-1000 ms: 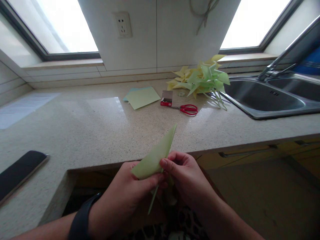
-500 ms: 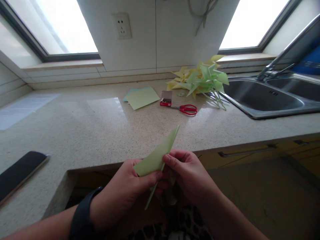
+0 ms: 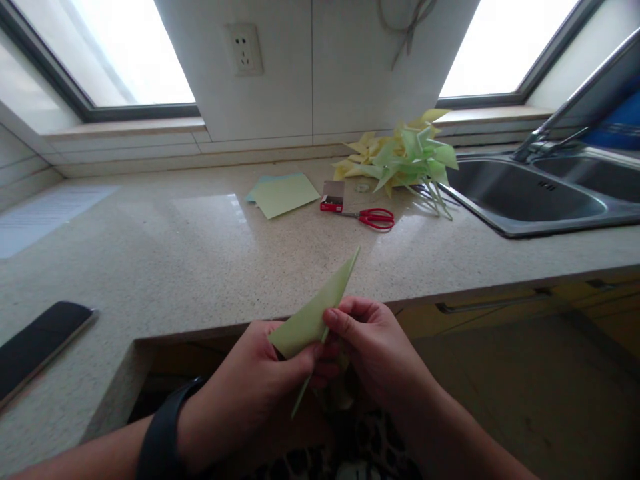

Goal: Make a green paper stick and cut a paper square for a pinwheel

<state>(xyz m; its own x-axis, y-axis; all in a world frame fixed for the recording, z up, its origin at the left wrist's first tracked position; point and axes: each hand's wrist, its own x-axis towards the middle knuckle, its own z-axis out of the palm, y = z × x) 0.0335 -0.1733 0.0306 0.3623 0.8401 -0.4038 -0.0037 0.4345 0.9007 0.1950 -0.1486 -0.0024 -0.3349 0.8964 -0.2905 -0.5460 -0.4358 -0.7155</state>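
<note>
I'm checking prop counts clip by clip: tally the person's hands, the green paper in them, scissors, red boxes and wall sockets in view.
Hands: 2 (left hand, right hand)
Green paper in hands: 1
Scissors: 1
Red box: 1
Wall socket: 1
Total: 6

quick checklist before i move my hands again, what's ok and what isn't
1. Left hand holding the pale green paper: ok, thumb across its lower edge.
2. Right hand pinching the paper: ok, thumb on its right edge.
3. A hand free for something else: not ok, both are on the paper.
4. Thin strip below the left thumb joined to the paper: cannot tell, fingers hide it.
5. Scissors unobstructed: ok, lying uncovered on the counter.
6. Small red box open: ok, flap up.
</note>
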